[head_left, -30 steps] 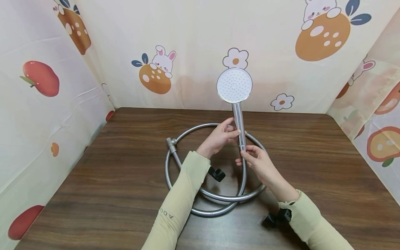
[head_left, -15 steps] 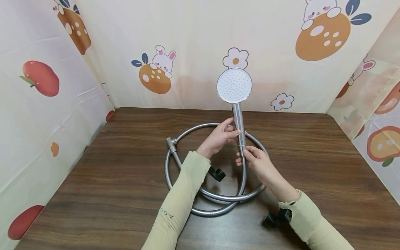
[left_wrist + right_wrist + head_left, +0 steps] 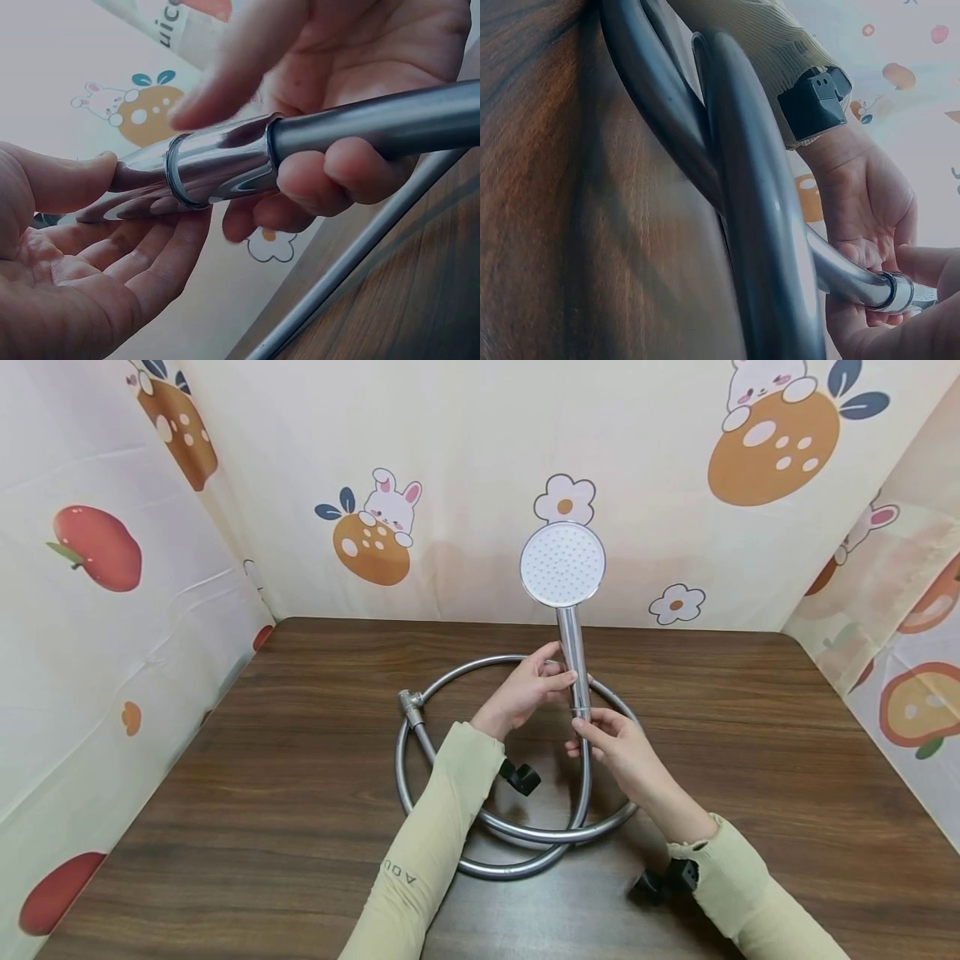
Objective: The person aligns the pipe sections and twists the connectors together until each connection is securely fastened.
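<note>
A chrome hand shower [image 3: 562,564] stands upright, its white spray face toward me. My left hand [image 3: 525,689] grips the lower handle [image 3: 573,647] between thumb and fingers. Just below, my right hand [image 3: 626,752] holds the metal hose nut where the hose meets the handle. In the left wrist view, the shiny nut [image 3: 229,161] meets the handle at a thin ring. The right thumb lies along its upper side and the fingers curl beneath the nut and hose [image 3: 375,120]. From the nut, the grey hose runs down in the right wrist view too.
The hose lies in loops on the dark wooden table [image 3: 247,777], under and around both forearms. Its other end carries a metal fitting [image 3: 411,706] at the left. A black wrist camera [image 3: 663,883] sits by the right cuff. Printed cloth [image 3: 480,460] stands behind the table.
My right thumb and fingers have shifted slightly around the hose nut, first back, then forward across it. The left hand and the hand shower stay in place.
</note>
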`<action>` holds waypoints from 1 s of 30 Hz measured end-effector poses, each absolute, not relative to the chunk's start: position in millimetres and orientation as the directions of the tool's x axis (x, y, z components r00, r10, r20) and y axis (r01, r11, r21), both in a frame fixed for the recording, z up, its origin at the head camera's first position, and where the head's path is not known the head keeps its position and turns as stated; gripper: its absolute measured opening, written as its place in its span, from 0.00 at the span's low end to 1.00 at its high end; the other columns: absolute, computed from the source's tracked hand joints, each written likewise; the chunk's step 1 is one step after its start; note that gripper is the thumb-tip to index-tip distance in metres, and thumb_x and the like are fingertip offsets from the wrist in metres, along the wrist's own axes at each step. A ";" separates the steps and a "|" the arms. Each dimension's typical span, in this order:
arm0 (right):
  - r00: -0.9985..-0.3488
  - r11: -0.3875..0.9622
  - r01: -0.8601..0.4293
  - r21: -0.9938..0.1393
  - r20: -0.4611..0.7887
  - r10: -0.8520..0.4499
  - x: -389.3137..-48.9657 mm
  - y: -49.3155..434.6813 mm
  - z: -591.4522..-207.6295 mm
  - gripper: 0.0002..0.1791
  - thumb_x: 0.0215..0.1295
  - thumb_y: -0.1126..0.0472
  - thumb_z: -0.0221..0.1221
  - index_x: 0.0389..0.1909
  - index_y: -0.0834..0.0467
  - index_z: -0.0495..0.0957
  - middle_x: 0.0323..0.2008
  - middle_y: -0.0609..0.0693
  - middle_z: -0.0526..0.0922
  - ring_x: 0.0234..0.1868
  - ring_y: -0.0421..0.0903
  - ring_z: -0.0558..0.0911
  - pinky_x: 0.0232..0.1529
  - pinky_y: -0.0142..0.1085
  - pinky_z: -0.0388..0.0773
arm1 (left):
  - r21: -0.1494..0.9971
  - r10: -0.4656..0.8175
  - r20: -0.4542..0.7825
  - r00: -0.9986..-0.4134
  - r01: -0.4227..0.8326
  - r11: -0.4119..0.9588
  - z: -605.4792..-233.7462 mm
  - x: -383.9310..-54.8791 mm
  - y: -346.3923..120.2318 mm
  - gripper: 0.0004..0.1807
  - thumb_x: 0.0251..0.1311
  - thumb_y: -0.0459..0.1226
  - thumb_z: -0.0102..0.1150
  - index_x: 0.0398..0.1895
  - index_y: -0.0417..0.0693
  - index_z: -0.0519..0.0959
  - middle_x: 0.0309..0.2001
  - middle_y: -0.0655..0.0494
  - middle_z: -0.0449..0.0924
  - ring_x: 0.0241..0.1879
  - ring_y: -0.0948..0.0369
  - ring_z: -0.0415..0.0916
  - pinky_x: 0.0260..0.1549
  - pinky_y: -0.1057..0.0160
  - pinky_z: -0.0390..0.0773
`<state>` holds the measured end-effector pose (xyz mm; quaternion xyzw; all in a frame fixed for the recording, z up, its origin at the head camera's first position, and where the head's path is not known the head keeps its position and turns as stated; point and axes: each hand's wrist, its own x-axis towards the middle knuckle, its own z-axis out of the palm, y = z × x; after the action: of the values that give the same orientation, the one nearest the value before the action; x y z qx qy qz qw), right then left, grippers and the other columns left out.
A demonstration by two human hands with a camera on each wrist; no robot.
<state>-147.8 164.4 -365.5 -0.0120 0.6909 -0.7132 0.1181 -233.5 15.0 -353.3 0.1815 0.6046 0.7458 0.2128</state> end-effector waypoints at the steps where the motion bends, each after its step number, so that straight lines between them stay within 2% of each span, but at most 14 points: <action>1: -0.973 -0.022 0.155 -0.988 -0.148 -0.176 -148.0 164.1 -365.8 0.19 0.66 0.62 0.51 0.51 0.72 0.61 0.32 0.47 0.73 0.29 0.37 0.80 0.38 0.32 0.78 | 0.980 0.537 0.015 -0.844 -0.094 -0.176 -353.3 -233.4 15.1 0.26 0.63 0.29 0.47 0.65 0.47 0.58 0.48 0.30 0.73 0.38 0.55 0.76 0.50 0.51 0.73; 9: -0.977 -0.030 0.179 -0.983 -0.174 -0.126 -147.6 163.1 -365.5 0.20 0.64 0.66 0.52 0.51 0.71 0.58 0.34 0.49 0.70 0.27 0.38 0.80 0.38 0.31 0.79 | 0.980 0.540 0.019 -0.842 -0.093 -0.178 -353.8 -233.9 16.0 0.27 0.63 0.29 0.47 0.65 0.46 0.57 0.50 0.29 0.72 0.41 0.50 0.75 0.47 0.55 0.75; 14: -0.975 -0.035 0.182 -0.983 -0.175 -0.138 -147.2 163.7 -363.9 0.19 0.65 0.65 0.50 0.51 0.72 0.58 0.34 0.48 0.71 0.28 0.37 0.81 0.38 0.31 0.78 | 0.981 0.537 0.014 -0.843 -0.092 -0.171 -352.8 -233.3 15.6 0.27 0.63 0.29 0.47 0.65 0.46 0.57 0.49 0.30 0.72 0.38 0.55 0.77 0.48 0.53 0.74; 19: -0.972 -0.042 0.176 -0.983 -0.167 -0.162 -146.8 164.2 -363.5 0.19 0.67 0.65 0.49 0.51 0.73 0.59 0.32 0.46 0.73 0.29 0.37 0.81 0.38 0.31 0.78 | 0.979 0.539 0.007 -0.843 -0.105 -0.177 -352.0 -232.7 15.4 0.27 0.63 0.29 0.47 0.66 0.46 0.57 0.50 0.29 0.72 0.38 0.56 0.76 0.51 0.49 0.71; 26: -0.972 -0.046 0.162 -0.986 -0.151 -0.182 -146.7 164.3 -363.6 0.16 0.68 0.63 0.47 0.49 0.72 0.61 0.30 0.44 0.74 0.29 0.37 0.81 0.38 0.31 0.78 | 0.980 0.537 -0.001 -0.844 -0.108 -0.168 -351.9 -233.2 15.2 0.27 0.63 0.29 0.47 0.66 0.47 0.57 0.49 0.30 0.72 0.36 0.59 0.77 0.47 0.56 0.75; 30: -0.971 -0.033 0.155 -0.987 -0.146 -0.189 -145.7 164.4 -362.7 0.17 0.69 0.62 0.45 0.49 0.73 0.62 0.30 0.44 0.74 0.30 0.37 0.81 0.39 0.31 0.77 | 0.980 0.536 -0.004 -0.844 -0.110 -0.166 -351.6 -233.2 14.9 0.28 0.63 0.29 0.47 0.66 0.47 0.56 0.49 0.31 0.72 0.36 0.59 0.77 0.47 0.56 0.75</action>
<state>-145.7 164.4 -362.7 -0.0124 0.6850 -0.7185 0.1195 -233.2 14.9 -351.6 0.1750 0.6082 0.7431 0.2175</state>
